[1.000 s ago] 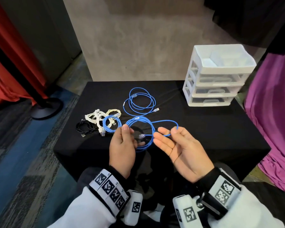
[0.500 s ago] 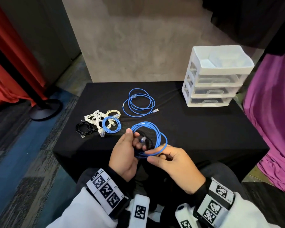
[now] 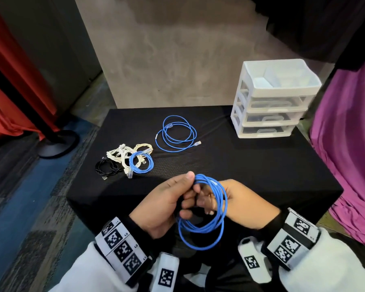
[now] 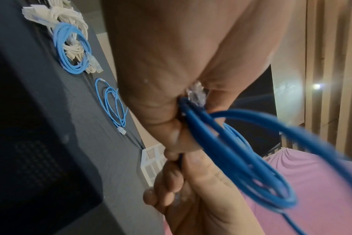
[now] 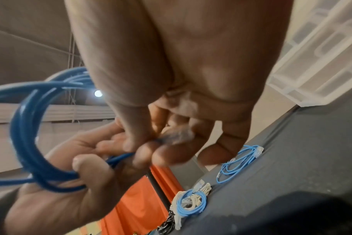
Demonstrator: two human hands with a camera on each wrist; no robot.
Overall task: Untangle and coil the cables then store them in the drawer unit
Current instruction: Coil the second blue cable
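My left hand [image 3: 191, 183] grips the top of a coiled blue cable [image 3: 224, 207] between thumb and fingers, just in front of the near table edge. The coil hangs down in several loops. My right hand [image 3: 207, 200] reaches into the coil from the right. In the right wrist view its fingertips [image 5: 161, 152] pinch the cable's clear plug [image 5: 177, 135]. The other clear plug [image 4: 197, 95] sits in the left hand's [image 4: 171, 63] grip. The white three-drawer unit [image 3: 274, 98] stands at the table's far right, its drawers closed.
On the black table [image 3: 251, 175] a loosely looped blue cable [image 3: 177, 135] lies mid-back. At the left lie a small blue coil [image 3: 140, 165], white cables [image 3: 122, 154] and a black cable [image 3: 105, 167]. Purple cloth [image 3: 350, 154] hangs at the right.
The right hand brought the loose blue end over to the left hand, closing the last loop. The coil tipped from flat to hanging, and both hands drew nearer my body.
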